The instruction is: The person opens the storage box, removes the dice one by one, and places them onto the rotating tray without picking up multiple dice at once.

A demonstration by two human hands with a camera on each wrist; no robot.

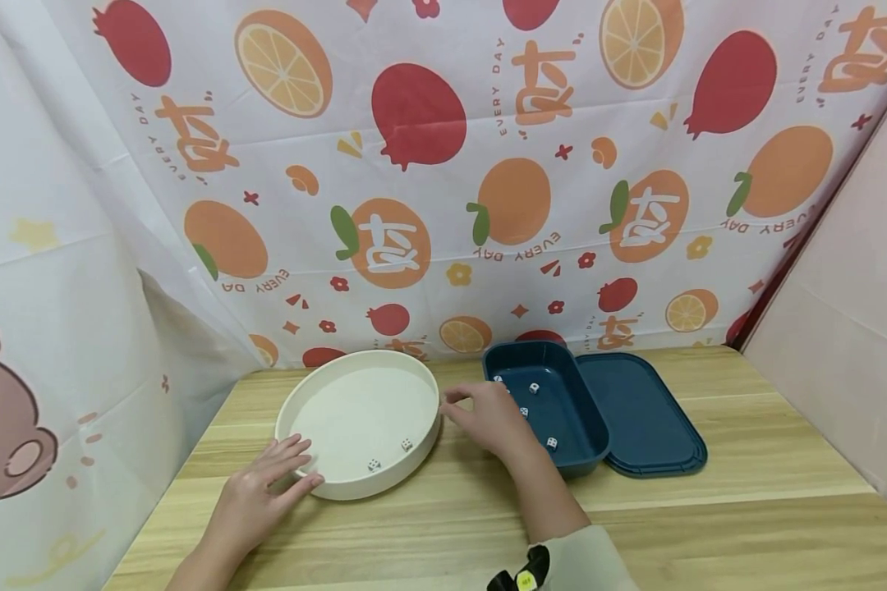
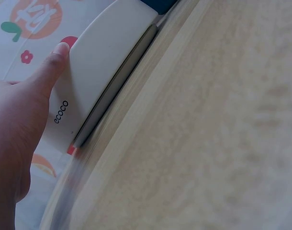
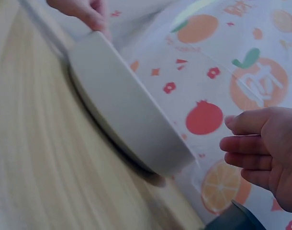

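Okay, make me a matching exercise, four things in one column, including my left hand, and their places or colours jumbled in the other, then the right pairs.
Things
1. Round tray
2. Blue box
3. Blue lid
4. Left hand

Places or colours
A. between round tray and blue lid
B. at the round tray's rim
C. cream-white
D. right of the blue box

Pairs: 1-C, 2-A, 3-D, 4-B

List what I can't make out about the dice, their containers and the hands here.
Head: the full count of dice in the dark blue box; the right hand may cover some.
Head: pips on those dice, too small to read surely.
Left wrist: the inside of the round white tray, hidden by its outer wall.
Right wrist: most of the box, cut off by the bottom edge; the left hand, cut off by the top.
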